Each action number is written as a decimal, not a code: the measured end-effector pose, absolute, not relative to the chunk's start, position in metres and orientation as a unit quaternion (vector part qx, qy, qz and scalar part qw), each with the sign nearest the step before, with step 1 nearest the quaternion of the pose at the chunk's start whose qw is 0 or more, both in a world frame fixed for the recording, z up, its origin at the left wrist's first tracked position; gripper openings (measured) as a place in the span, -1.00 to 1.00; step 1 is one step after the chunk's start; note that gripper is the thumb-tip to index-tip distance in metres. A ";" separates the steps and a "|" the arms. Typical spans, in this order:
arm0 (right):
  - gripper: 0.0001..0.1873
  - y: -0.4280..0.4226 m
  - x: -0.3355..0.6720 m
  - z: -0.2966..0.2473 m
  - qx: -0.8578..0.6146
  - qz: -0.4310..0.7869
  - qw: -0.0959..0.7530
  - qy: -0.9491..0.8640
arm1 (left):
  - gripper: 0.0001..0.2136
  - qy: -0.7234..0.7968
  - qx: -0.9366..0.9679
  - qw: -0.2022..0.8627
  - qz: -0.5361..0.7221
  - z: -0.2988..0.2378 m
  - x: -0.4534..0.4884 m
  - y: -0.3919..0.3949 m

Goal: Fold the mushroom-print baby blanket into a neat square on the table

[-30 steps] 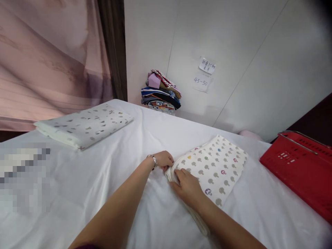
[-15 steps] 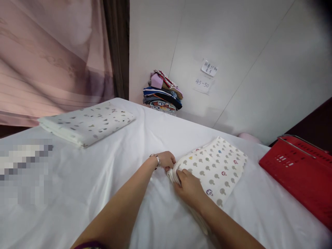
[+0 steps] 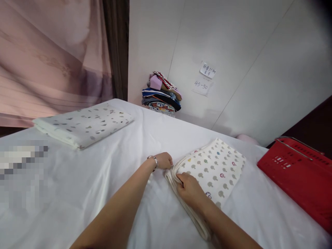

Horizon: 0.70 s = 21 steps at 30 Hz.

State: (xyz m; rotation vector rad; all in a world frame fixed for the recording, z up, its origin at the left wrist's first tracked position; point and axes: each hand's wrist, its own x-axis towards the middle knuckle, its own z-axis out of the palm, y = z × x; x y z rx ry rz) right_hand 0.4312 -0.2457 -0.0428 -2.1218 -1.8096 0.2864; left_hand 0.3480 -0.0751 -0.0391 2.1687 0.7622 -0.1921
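A folded white cloth (image 3: 215, 166) with grey and coloured mushroom-like prints lies on the white-covered table. My left hand (image 3: 164, 160), a bracelet on its wrist, pinches at the far left corner of this cloth; the fingertips are partly hidden. Closed on the thick folded edge just nearer to me is my right hand (image 3: 191, 190), thumb on top and the other fingers out of sight below. Beneath that hand, a lower fold sticks out along the near left side.
At the far left lies another folded white cloth (image 3: 85, 124) with small leaf-like prints. A red plastic basket (image 3: 298, 180) stands at the right. Stacked clothes (image 3: 162, 93) sit by the wall beyond the table, with paper notes (image 3: 203, 79) beside them. Pink curtains (image 3: 52, 52) hang at left.
My left hand has shifted slightly left. More of the lower fold now shows under my right hand along the near left edge. The whole view has shifted a little.
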 end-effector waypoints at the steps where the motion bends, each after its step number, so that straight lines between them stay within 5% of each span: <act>1: -0.87 -0.245 0.432 -0.042 -0.746 0.104 0.163 -0.638 | -0.75 0.301 0.860 0.404 -0.077 -0.039 0.348 -0.075; 21: -0.81 -0.239 0.427 -0.045 -0.785 0.138 0.165 -0.581 | -0.74 0.290 0.889 0.345 -0.082 -0.041 0.350 -0.077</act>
